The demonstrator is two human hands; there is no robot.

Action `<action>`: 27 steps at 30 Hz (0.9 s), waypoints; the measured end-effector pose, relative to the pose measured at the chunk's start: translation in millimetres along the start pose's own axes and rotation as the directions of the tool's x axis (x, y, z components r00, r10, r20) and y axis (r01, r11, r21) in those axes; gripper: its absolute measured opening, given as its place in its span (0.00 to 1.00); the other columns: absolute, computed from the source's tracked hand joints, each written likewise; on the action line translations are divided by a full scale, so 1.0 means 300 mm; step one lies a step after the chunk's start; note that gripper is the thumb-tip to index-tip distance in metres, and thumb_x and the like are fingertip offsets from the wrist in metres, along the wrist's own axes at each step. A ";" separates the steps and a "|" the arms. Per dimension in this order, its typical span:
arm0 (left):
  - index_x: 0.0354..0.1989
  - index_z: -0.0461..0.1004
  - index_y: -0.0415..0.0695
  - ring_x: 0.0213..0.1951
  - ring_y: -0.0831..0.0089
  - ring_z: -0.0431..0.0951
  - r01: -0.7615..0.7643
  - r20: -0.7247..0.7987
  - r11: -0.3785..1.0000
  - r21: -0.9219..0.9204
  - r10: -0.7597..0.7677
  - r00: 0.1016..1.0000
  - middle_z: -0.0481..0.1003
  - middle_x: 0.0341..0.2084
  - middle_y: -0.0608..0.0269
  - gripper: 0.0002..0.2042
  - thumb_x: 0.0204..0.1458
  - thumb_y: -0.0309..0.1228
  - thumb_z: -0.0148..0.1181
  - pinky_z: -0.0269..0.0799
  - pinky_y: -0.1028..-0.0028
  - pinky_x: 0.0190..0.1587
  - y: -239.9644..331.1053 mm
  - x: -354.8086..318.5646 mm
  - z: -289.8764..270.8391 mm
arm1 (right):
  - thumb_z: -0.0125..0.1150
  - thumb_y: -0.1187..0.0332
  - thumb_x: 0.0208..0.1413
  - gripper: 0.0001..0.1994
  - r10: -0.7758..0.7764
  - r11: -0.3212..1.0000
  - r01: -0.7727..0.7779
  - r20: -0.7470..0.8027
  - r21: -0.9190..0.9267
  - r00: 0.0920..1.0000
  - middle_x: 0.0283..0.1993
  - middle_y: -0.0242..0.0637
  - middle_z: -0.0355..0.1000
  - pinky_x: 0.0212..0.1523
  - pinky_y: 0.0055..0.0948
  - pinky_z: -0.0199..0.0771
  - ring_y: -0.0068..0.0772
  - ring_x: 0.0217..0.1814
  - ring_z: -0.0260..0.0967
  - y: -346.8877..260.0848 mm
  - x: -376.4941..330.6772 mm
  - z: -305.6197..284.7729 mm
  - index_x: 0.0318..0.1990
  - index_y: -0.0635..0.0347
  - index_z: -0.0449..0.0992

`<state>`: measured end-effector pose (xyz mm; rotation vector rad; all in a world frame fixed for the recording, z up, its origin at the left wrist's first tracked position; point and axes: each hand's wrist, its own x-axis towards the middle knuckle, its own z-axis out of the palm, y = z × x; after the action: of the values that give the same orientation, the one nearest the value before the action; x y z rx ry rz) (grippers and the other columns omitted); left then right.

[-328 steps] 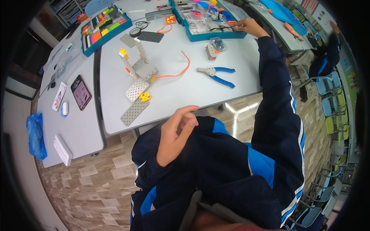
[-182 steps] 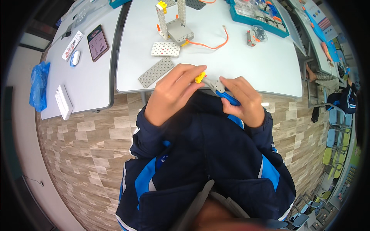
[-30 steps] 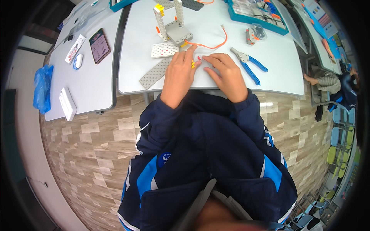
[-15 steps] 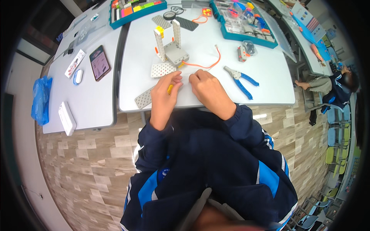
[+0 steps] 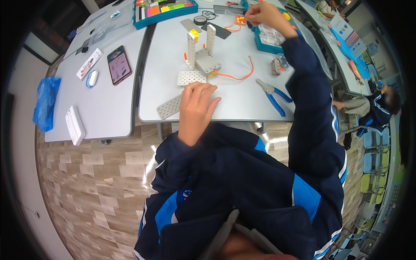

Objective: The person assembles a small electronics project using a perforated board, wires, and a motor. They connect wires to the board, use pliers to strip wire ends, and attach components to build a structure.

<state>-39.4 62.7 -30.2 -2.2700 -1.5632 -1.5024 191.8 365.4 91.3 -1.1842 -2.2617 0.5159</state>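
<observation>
My left hand (image 5: 196, 110) rests at the table's near edge with its fingers stretched out, over one end of a grey perforated plate (image 5: 170, 106). A white perforated plate (image 5: 191, 78) lies just beyond the fingertips. Behind it stands a building-kit assembly: a grey box (image 5: 208, 60) with two upright beams (image 5: 191, 51), a yellow piece (image 5: 194, 36) on one top and an orange cable (image 5: 236, 78) trailing right. My right hand (image 5: 266, 18) reaches far right, above the teal parts case (image 5: 269, 48), thumb and fingers pinched together. Whatever is between them is too small to make out.
Blue-handled pliers (image 5: 274, 96) lie right of the assembly, near a small grey-orange block (image 5: 276, 67). Black tape (image 5: 200, 20) and a dark plate (image 5: 216, 30) lie behind. Another teal case (image 5: 167, 16) stands back left. A phone (image 5: 119, 65) lies on the left table.
My right hand has gone from beside the left hand to the far right parts case. My left hand has shifted slightly right and opened; the yellow piece by its thumb no longer shows.
</observation>
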 end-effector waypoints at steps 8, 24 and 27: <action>0.49 0.76 0.38 0.52 0.53 0.71 0.109 0.093 0.992 0.066 -0.115 0.989 0.73 0.49 0.56 0.18 0.49 0.25 0.70 0.69 0.58 0.54 0.018 -0.086 -0.076 | 0.69 0.69 0.51 0.08 -0.064 0.914 0.027 -0.079 -0.404 0.995 0.27 0.45 0.82 0.34 0.32 0.84 0.36 0.26 0.82 0.605 0.396 0.240 0.36 0.62 0.87; 0.49 0.77 0.39 0.55 0.56 0.72 -0.006 0.094 0.956 0.293 -0.023 0.995 0.76 0.50 0.57 0.15 0.52 0.26 0.66 0.67 0.60 0.54 -0.103 0.052 -0.077 | 0.65 0.61 0.60 0.14 -0.240 0.906 0.340 0.356 -0.251 0.903 0.39 0.46 0.82 0.40 0.34 0.79 0.43 0.38 0.80 -0.226 -0.237 0.113 0.43 0.64 0.85; 0.47 0.78 0.41 0.54 0.60 0.73 -0.010 0.173 0.938 0.348 -0.053 0.983 0.77 0.48 0.60 0.14 0.52 0.26 0.67 0.67 0.61 0.53 -0.152 0.086 -0.083 | 0.65 0.62 0.60 0.13 -0.215 0.914 0.299 0.296 -0.276 0.931 0.38 0.47 0.82 0.39 0.35 0.79 0.44 0.36 0.80 -0.345 -0.388 0.086 0.44 0.64 0.84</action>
<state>-88.4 92.5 -20.6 -2.2345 -1.7378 -0.9458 165.7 209.7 96.0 -0.9787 -2.7591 0.2161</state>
